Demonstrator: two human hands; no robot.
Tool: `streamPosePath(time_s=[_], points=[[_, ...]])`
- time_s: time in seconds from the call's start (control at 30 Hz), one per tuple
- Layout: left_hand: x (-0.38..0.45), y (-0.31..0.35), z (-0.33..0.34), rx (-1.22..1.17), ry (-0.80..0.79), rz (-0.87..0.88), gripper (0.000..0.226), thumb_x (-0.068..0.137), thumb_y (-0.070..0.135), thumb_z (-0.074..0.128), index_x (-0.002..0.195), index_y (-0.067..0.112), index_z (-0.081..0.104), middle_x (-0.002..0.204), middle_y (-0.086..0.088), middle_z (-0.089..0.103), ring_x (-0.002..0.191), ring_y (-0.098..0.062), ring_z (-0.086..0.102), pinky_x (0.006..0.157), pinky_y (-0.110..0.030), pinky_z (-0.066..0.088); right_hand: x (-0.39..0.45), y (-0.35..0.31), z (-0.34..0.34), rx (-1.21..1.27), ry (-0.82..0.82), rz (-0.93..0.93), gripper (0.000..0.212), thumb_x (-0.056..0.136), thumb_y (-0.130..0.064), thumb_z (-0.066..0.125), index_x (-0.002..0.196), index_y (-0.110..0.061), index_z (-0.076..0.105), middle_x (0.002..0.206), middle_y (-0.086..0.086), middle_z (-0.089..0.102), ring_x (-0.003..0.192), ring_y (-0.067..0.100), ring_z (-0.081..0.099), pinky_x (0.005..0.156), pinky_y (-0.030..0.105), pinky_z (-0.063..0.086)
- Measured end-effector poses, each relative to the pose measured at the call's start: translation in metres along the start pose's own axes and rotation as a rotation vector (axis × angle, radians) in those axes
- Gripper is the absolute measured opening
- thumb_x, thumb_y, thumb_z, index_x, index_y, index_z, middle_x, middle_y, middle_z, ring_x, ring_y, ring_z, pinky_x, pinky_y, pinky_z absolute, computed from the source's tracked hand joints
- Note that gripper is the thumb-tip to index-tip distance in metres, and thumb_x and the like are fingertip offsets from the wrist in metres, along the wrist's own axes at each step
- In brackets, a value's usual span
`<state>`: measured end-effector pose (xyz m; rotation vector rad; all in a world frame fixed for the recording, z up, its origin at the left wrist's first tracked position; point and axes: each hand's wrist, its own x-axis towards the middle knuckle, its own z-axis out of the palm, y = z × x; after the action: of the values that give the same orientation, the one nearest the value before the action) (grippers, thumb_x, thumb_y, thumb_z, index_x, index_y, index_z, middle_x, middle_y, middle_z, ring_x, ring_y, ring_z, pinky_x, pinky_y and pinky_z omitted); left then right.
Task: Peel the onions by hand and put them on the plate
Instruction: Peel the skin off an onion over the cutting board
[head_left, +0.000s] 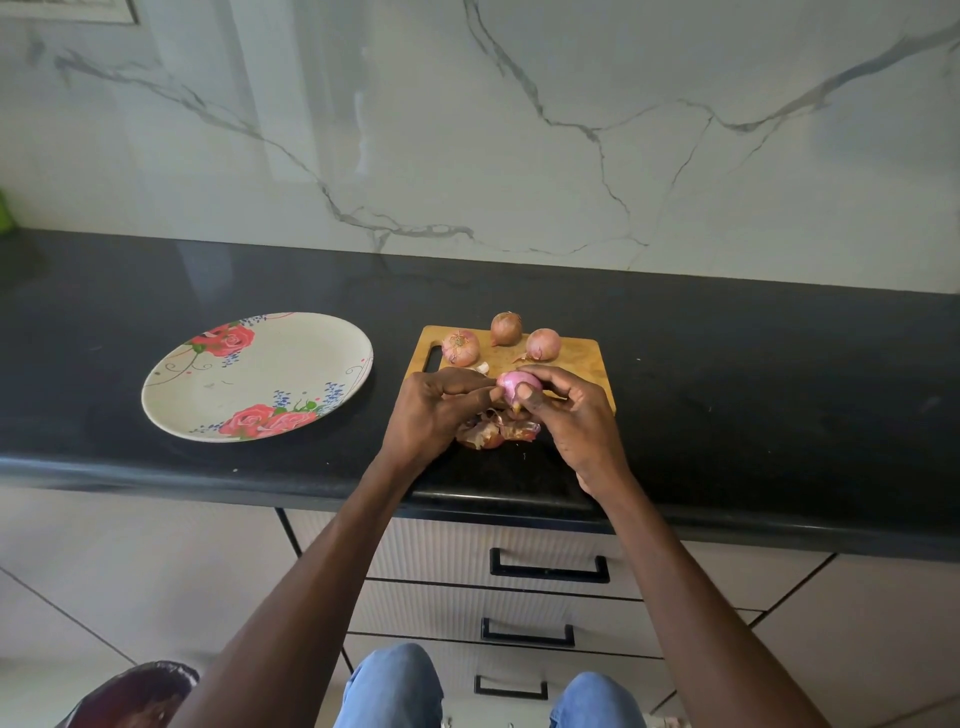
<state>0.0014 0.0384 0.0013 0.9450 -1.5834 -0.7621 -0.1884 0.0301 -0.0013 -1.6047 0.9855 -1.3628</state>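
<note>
A peeled pink onion (518, 385) is held over the wooden cutting board (582, 358). My right hand (569, 415) grips it from the right with fingers and thumb curled round it. My left hand (434, 410) pinches at its left side with its fingertips. Three unpeeled onions (460, 347) (506, 328) (543, 344) sit along the back of the board. A pile of dry brown skins (496, 430) lies on the counter just below my hands. The white plate with red roses (257, 375) stands to the left, with nothing on it.
The black countertop (753, 395) runs the full width, with a marble wall behind. Its front edge is close to my forearms; drawers with black handles (549, 569) are below. A green object (5, 210) shows at the far left edge.
</note>
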Motion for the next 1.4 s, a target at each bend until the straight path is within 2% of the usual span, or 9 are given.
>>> streamPosePath(time_s=[0.17, 0.3, 0.43, 0.57, 0.7, 0.97, 1.13, 1.23, 1.4], points=[[0.0, 0.0, 0.0, -0.003, -0.006, 0.006, 0.013, 0.093, 0.014, 0.07, 0.101, 0.008, 0.079, 0.098, -0.002, 0.078, 0.093, -0.027, 0.071, 0.084, -0.056, 0.054, -0.001, -0.002, 0.0, 0.008, -0.005, -0.003, 0.02, 0.094, -0.014, 0.07, 0.113, -0.014, 0.074, 0.11, 0.0, 0.074, 0.103, 0.007, 0.069, 0.079, 0.019, 0.055], [0.001, -0.003, -0.001, 0.009, 0.068, -0.072, 0.011, 0.093, 0.011, 0.07, 0.098, 0.011, 0.08, 0.094, -0.002, 0.078, 0.091, -0.023, 0.072, 0.085, -0.052, 0.056, -0.002, -0.003, 0.0, 0.013, -0.018, -0.01, 0.017, 0.095, -0.013, 0.069, 0.11, -0.017, 0.074, 0.107, -0.001, 0.075, 0.101, 0.005, 0.069, 0.078, 0.016, 0.053], [0.0, -0.001, 0.001, 0.041, 0.072, -0.12, 0.013, 0.093, 0.012, 0.069, 0.101, 0.012, 0.079, 0.095, -0.001, 0.078, 0.09, -0.016, 0.073, 0.083, -0.039, 0.059, 0.0, 0.002, 0.001, -0.032, -0.003, -0.005, 0.021, 0.094, -0.016, 0.07, 0.115, -0.013, 0.074, 0.111, -0.001, 0.075, 0.105, 0.006, 0.068, 0.082, 0.019, 0.055], [-0.003, 0.004, 0.005, 0.102, 0.026, -0.055, 0.019, 0.092, 0.022, 0.073, 0.108, 0.015, 0.078, 0.098, 0.006, 0.077, 0.093, -0.009, 0.071, 0.078, -0.023, 0.055, 0.002, 0.007, 0.0, -0.065, 0.051, -0.017, 0.028, 0.093, -0.021, 0.073, 0.12, -0.012, 0.073, 0.117, -0.001, 0.073, 0.114, 0.009, 0.065, 0.089, 0.022, 0.055], [-0.003, 0.004, 0.007, 0.233, 0.069, 0.036, 0.02, 0.091, 0.022, 0.073, 0.109, 0.014, 0.078, 0.101, 0.001, 0.077, 0.094, -0.01, 0.068, 0.079, -0.032, 0.055, 0.003, 0.01, 0.001, -0.133, 0.075, -0.025, 0.033, 0.092, -0.026, 0.074, 0.123, -0.015, 0.072, 0.12, -0.004, 0.072, 0.116, 0.01, 0.064, 0.096, 0.031, 0.055], [-0.005, 0.006, 0.01, 0.46, 0.112, 0.225, 0.012, 0.091, 0.011, 0.072, 0.1, 0.007, 0.079, 0.094, -0.006, 0.077, 0.088, -0.016, 0.066, 0.08, -0.026, 0.048, 0.002, 0.007, 0.003, -0.237, 0.088, -0.053, 0.037, 0.091, -0.03, 0.074, 0.126, -0.016, 0.071, 0.123, -0.003, 0.071, 0.116, 0.009, 0.064, 0.095, 0.026, 0.055], [-0.005, 0.007, 0.01, 0.464, 0.134, 0.199, 0.009, 0.09, 0.008, 0.072, 0.095, 0.005, 0.079, 0.09, -0.008, 0.076, 0.085, -0.02, 0.066, 0.079, -0.031, 0.051, 0.002, 0.004, 0.004, -0.253, 0.071, -0.078, 0.038, 0.091, -0.029, 0.074, 0.126, -0.015, 0.07, 0.123, -0.003, 0.07, 0.116, 0.007, 0.063, 0.091, 0.013, 0.05], [-0.004, 0.004, 0.01, 0.432, 0.16, 0.142, 0.009, 0.09, 0.01, 0.073, 0.094, 0.007, 0.079, 0.091, -0.006, 0.076, 0.086, -0.019, 0.067, 0.077, -0.038, 0.054, 0.002, 0.004, 0.003, -0.262, 0.059, -0.093, 0.039, 0.091, -0.028, 0.074, 0.127, -0.015, 0.069, 0.124, -0.003, 0.07, 0.116, 0.005, 0.062, 0.094, 0.016, 0.05], [-0.004, 0.0, 0.008, 0.356, 0.144, 0.06, 0.012, 0.092, 0.019, 0.072, 0.099, 0.012, 0.079, 0.096, 0.0, 0.076, 0.089, -0.012, 0.068, 0.076, -0.04, 0.057, 0.002, 0.006, 0.003, -0.247, 0.052, -0.09, 0.038, 0.091, -0.029, 0.074, 0.127, -0.016, 0.069, 0.124, -0.005, 0.07, 0.118, 0.007, 0.063, 0.096, 0.024, 0.053]])
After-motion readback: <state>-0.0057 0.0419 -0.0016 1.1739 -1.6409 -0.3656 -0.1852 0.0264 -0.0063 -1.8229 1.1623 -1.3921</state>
